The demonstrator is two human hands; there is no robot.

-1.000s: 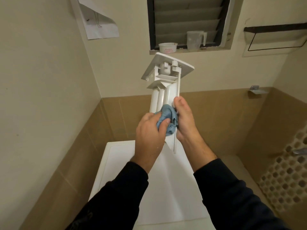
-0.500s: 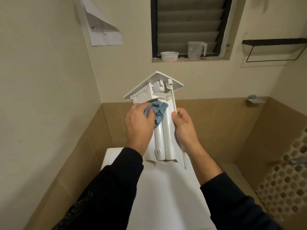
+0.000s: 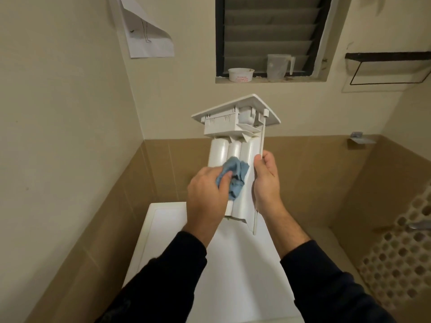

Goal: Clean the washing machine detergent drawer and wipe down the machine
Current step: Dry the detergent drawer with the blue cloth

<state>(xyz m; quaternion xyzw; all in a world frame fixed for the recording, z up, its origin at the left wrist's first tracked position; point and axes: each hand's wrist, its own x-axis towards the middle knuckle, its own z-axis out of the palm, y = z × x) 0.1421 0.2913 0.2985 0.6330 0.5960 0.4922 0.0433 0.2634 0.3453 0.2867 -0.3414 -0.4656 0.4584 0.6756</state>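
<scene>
The left hand [image 3: 206, 194] grips a bunched blue cloth [image 3: 234, 177], fingers curled round it, and presses it against the ribbed underside of the white detergent drawer [image 3: 235, 141]. The right hand [image 3: 265, 180] clamps the drawer's right edge, thumb on the near face and fingers wrapped behind. The drawer is held up in the air above the far edge of the washing machine [image 3: 163, 229], tilted with its front panel uppermost and away from the person; its compartments face away, so what they hold cannot be told. Both forearms wear dark sleeves [image 3: 326, 276]. The machine's white top runs from below the hands toward the near edge of the view. On the window sill [image 3: 268, 80] behind, a small white tub [image 3: 241, 74] stands at the left end and a clear measuring jug [image 3: 278, 66] nearer the middle, well apart; their contents cannot be made out. A sheet of paper [image 3: 149, 40] hangs curling on the cream wall, a black rail [image 3: 387, 66] is fixed to the right, and brown tiles [image 3: 163, 173] line the lower walls.
</scene>
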